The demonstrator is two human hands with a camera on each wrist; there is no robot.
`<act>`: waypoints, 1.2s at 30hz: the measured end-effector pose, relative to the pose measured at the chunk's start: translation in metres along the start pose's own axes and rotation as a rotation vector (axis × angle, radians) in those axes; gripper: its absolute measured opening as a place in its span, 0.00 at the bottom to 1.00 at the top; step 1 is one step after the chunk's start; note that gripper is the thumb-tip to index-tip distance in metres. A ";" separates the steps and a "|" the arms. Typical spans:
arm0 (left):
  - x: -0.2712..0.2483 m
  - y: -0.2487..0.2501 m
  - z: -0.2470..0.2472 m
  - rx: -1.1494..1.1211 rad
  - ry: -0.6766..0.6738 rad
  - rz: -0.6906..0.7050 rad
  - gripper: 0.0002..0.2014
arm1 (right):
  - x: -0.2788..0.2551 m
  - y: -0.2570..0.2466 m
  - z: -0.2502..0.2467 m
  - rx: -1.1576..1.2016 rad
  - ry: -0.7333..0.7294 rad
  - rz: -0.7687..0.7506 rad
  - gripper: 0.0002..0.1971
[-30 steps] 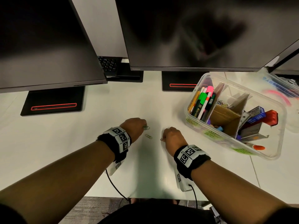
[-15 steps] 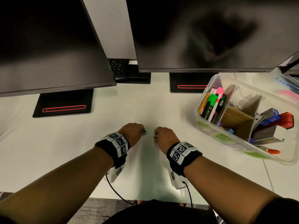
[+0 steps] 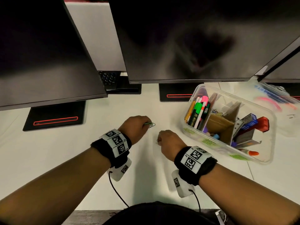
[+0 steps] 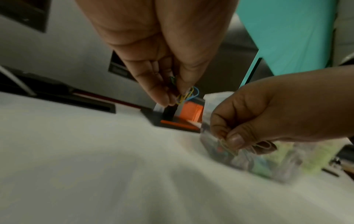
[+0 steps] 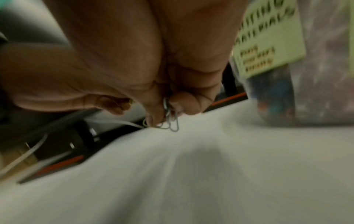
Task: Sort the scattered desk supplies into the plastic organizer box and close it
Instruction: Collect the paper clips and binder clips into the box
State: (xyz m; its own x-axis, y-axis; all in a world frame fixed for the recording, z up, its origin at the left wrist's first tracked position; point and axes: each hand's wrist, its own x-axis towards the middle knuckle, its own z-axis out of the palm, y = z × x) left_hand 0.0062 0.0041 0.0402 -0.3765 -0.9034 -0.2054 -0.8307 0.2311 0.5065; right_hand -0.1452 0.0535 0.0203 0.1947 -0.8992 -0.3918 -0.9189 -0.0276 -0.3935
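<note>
The coloured paper clips (image 4: 186, 94) sit pinched between thumb and fingertips of the left hand (image 3: 136, 127), just clear of the white desk (image 3: 65, 151); a second bunch, the plain paper clips (image 5: 169, 121), is pinched the same way in the right hand (image 3: 170, 142), its loops hanging below the fingertips just above the desk; both hands are closed on their clips, near each other but apart. The plastic organizer box (image 3: 266, 161) stands open at about two o'clock from the hands, beside the right one; its near-left compartment holds markers (image 3: 199, 112), and a small heap of loose clips (image 3: 218, 112) shows in a back compartment behind the cardboard divider (image 3: 222, 125). The step in hand looks like carrying both bunches there; it would go best by keeping each pinch firm, lifting above the rim, bringing the fingertips low over that heap before letting go, one hand at a time, so no clip bounces into the markers or onto the desk. No lid can be made out for certain.
</note>
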 end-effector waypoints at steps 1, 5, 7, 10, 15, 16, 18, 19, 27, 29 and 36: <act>0.003 0.009 -0.006 -0.024 0.041 0.012 0.12 | -0.006 0.000 -0.012 0.031 0.039 -0.022 0.10; 0.017 0.057 -0.023 -0.086 0.152 0.067 0.11 | -0.029 0.016 -0.070 0.114 0.200 -0.038 0.07; 0.024 0.087 -0.024 -0.083 0.156 0.112 0.11 | -0.034 0.037 -0.099 0.132 0.256 0.049 0.08; 0.038 0.130 -0.018 -0.055 0.111 0.172 0.10 | -0.039 0.073 -0.134 0.139 0.320 0.191 0.10; 0.068 0.188 -0.003 -0.019 0.059 0.163 0.12 | -0.030 0.131 -0.162 0.134 0.295 0.308 0.12; 0.074 0.197 0.000 0.000 0.061 0.160 0.12 | -0.026 0.140 -0.164 0.151 0.290 0.322 0.12; 0.087 0.215 0.006 0.034 0.067 0.147 0.10 | -0.020 0.157 -0.168 0.204 0.285 0.341 0.13; 0.092 0.223 0.009 0.050 0.067 0.134 0.10 | -0.017 0.165 -0.170 0.238 0.286 0.355 0.13; 0.119 0.244 0.028 0.197 -0.097 0.055 0.16 | -0.008 0.195 -0.174 0.570 0.318 0.334 0.11; 0.118 0.242 0.027 0.187 -0.079 0.077 0.17 | -0.010 0.200 -0.174 0.601 0.299 0.312 0.12; 0.096 0.200 0.015 0.286 -0.096 0.022 0.15 | -0.033 0.238 -0.186 0.700 0.389 0.273 0.12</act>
State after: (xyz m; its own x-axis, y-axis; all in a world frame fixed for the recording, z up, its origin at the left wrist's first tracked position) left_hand -0.2017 -0.0309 0.1095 -0.4213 -0.8620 -0.2820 -0.8986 0.3548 0.2580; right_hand -0.4342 -0.0044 0.0942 -0.2528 -0.9247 -0.2847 -0.4670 0.3743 -0.8012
